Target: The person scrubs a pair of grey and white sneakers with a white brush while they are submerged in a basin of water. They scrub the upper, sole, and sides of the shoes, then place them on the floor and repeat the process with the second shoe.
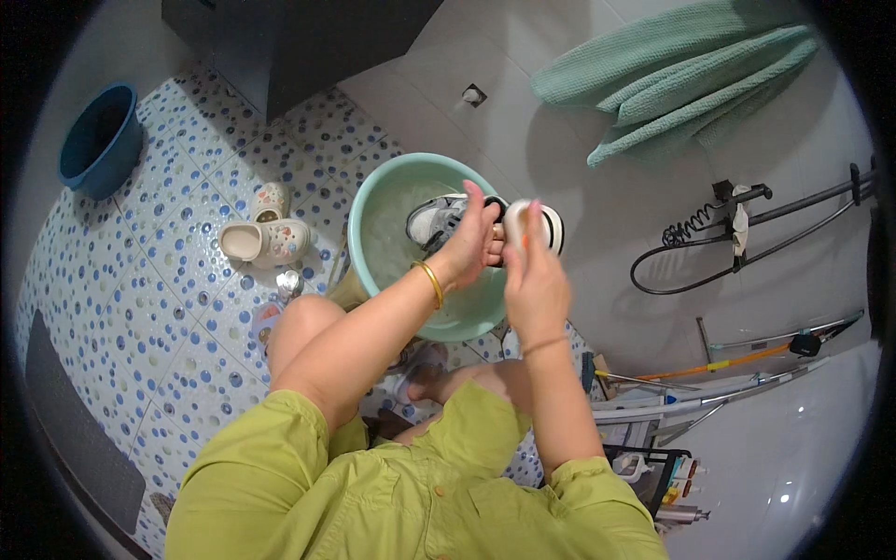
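Over a mint-green basin (357,245) of cloudy water, my left hand (469,245) grips a grey and white sneaker (431,220). Its toe points left, and a white sole edge with a dark stripe shows at the right. My right hand (539,291) is closed round a small white and orange brush (516,224), held against the sneaker near its right end. Motion blurs the brush, and its bristles are hidden. My fingers cover the middle of the sneaker.
Cream clogs (269,242) stand left of the basin on the dotted tile floor. A blue bucket (101,140) is at the far left. A green towel (677,79) and a shower hose (672,250) hang at the right. Poles (709,373) and a rack (667,476) stand at the lower right.
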